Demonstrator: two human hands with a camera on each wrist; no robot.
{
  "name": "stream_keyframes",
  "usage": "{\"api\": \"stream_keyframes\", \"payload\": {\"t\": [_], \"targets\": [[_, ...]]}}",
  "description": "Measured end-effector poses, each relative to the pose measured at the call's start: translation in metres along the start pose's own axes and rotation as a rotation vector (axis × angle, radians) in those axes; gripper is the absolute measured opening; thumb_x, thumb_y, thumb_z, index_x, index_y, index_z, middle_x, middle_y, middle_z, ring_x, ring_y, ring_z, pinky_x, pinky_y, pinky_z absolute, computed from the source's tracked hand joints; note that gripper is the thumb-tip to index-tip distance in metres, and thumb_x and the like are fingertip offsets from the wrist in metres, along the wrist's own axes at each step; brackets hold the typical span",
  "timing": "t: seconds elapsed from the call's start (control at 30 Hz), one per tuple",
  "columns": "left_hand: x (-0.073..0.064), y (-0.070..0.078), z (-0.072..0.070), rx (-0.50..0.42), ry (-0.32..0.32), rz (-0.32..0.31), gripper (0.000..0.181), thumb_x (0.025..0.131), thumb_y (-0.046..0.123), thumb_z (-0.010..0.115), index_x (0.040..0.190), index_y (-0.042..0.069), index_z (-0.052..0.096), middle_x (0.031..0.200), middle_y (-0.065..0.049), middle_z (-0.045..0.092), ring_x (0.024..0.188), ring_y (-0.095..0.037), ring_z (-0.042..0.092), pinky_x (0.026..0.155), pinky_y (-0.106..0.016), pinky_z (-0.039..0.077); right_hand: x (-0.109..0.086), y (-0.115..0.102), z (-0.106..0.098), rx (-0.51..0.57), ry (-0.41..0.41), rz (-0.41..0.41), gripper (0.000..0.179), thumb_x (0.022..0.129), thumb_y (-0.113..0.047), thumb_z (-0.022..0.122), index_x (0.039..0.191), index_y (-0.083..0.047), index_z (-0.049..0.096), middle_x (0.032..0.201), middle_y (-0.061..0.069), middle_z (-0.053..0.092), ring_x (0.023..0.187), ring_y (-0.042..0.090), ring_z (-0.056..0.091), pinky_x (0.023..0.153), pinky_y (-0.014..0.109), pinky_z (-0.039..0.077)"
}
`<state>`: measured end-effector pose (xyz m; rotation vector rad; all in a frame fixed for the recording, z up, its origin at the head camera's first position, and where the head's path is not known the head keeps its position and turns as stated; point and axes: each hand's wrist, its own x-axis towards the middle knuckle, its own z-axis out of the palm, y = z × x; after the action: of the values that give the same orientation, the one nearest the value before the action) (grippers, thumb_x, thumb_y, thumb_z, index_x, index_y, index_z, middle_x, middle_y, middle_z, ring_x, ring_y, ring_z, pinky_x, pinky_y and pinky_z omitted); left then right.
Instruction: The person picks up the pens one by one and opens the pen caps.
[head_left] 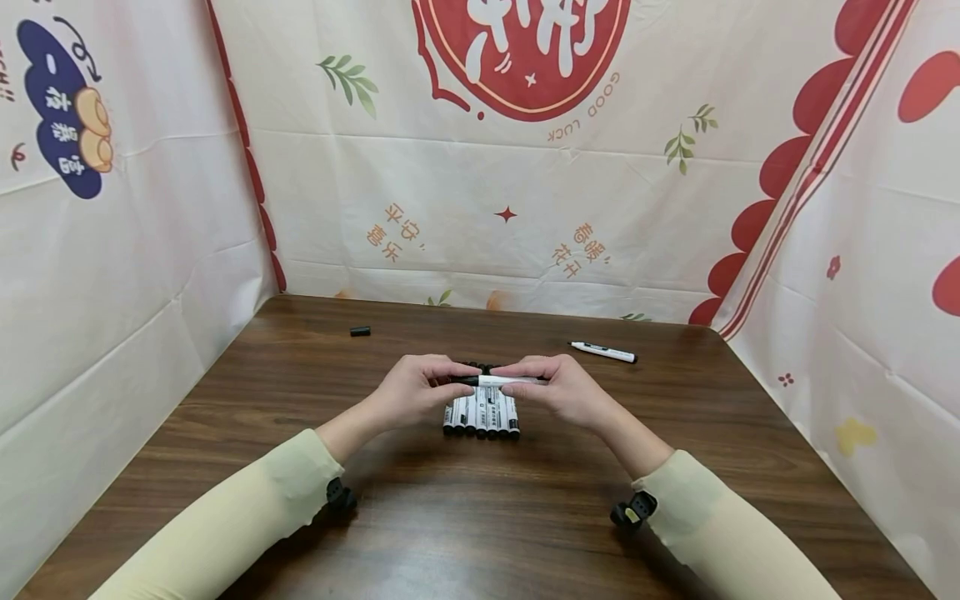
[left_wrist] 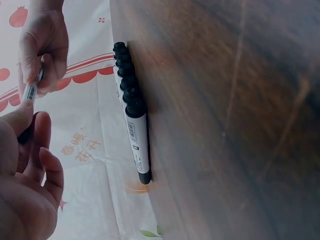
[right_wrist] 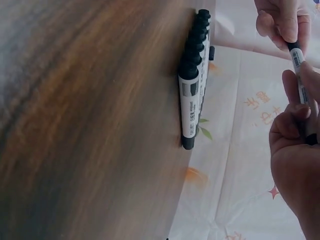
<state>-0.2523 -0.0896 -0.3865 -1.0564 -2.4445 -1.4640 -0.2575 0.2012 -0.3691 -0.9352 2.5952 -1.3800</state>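
Both hands hold one white marker [head_left: 491, 381] level above a row of markers. My left hand [head_left: 411, 387] pinches its black cap end between thumb and fingers. The white barrel is gripped by my right hand [head_left: 561, 388], whose thumb and fingers partly cover it. Below lie several white markers [head_left: 482, 412] with black ends, side by side on the table. In the left wrist view the row of markers [left_wrist: 137, 135] stretches away beside the hands. The right wrist view shows the held marker [right_wrist: 298, 62] running between the two hands.
An uncapped marker [head_left: 603, 352] lies at the back right of the brown wooden table [head_left: 585, 525]. A loose black cap [head_left: 360, 331] sits at the back left. Printed white cloth [head_left: 480, 175] hangs around the back and sides.
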Motion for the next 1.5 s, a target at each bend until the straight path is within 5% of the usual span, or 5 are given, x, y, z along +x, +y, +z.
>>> {"api": "stream_keyframes", "payload": {"t": [0.23,0.5,0.77,1.13,1.5], "targets": [[0.0023,0.0022,0.0023,-0.007,0.003,0.022,0.022,0.105,0.017,0.078,0.125,0.010,0.083,0.102,-0.003,0.082,0.074,-0.007,0.067,0.067,-0.025,0.056,0.0022,0.0018,-0.0039,-0.074,0.046,-0.136,0.027,0.101,-0.018,0.082,0.128,-0.019,0.085,0.115,-0.004,0.082,0.104,0.011,0.073,0.085,0.027,0.057],[0.0033,-0.0016,0.0050,0.072,0.061,0.105,0.022,0.101,0.015,0.081,0.123,0.012,0.085,0.102,-0.001,0.083,0.073,-0.003,0.063,0.067,-0.024,0.054,0.0024,0.0020,-0.0043,-0.024,0.019,-0.056,0.025,0.102,-0.024,0.081,0.127,-0.023,0.084,0.122,-0.001,0.083,0.112,0.009,0.074,0.090,0.026,0.060],[0.0044,0.0020,0.0034,0.007,0.029,0.031,0.023,0.103,0.015,0.079,0.124,0.008,0.083,0.103,-0.006,0.083,0.078,-0.016,0.075,0.072,-0.026,0.061,0.0018,0.0045,-0.0044,-0.050,0.054,-0.113,0.028,0.101,-0.019,0.082,0.129,-0.022,0.084,0.114,-0.004,0.082,0.101,0.013,0.071,0.082,0.028,0.056],[0.0037,0.0007,0.0036,-0.037,0.061,0.061,0.023,0.102,0.013,0.080,0.125,0.009,0.084,0.100,-0.005,0.083,0.084,-0.022,0.078,0.074,-0.027,0.061,0.0022,0.0058,0.0000,0.173,-0.002,0.078,0.034,0.103,-0.024,0.080,0.137,-0.018,0.080,0.110,0.014,0.084,0.070,0.005,0.056,0.061,0.022,0.045],[0.0058,0.0046,0.0032,-0.022,0.053,0.068,0.022,0.103,0.014,0.079,0.123,0.008,0.084,0.102,-0.006,0.084,0.079,-0.025,0.077,0.071,-0.027,0.062,0.0036,0.0030,-0.0054,0.012,0.052,-0.016,0.027,0.101,-0.027,0.082,0.128,-0.022,0.084,0.123,0.001,0.083,0.112,0.012,0.076,0.091,0.028,0.061]]}}
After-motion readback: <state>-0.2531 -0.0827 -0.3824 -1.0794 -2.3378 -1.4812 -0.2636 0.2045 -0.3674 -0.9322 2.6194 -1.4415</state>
